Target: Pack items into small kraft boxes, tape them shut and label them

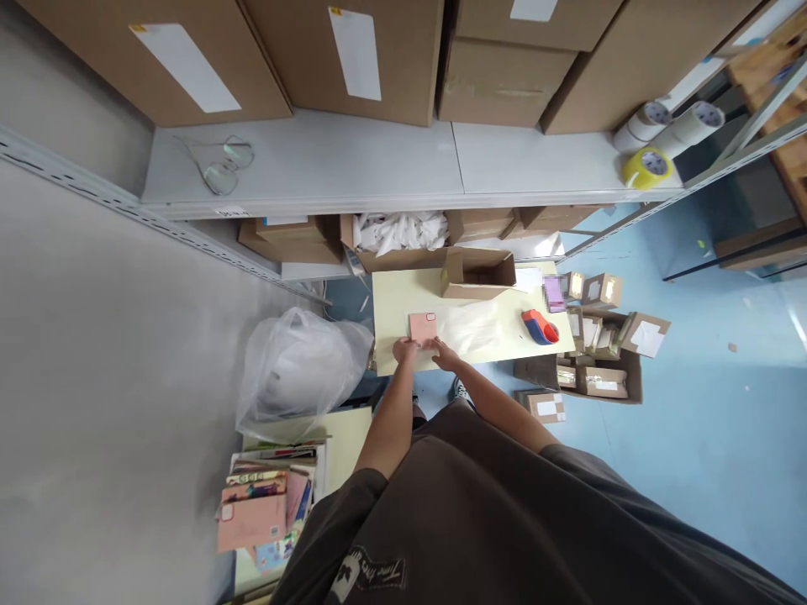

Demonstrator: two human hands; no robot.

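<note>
- On the left part of the pale yellow table, near its front edge, is a flat pink case with a small pale-rimmed square at its upper right corner
- The left hand has its fingers at the case's lower left corner, and the right hand reaches to its lower right; I cannot tell whether they grip it or only touch it
- Just right of the case lie thin whitish sheets, with an open cardboard box behind them
- Toward the table's right end sit an orange and blue tape dispenser and a purple item
- Left of the table stands a bulging translucent plastic bag
</note>
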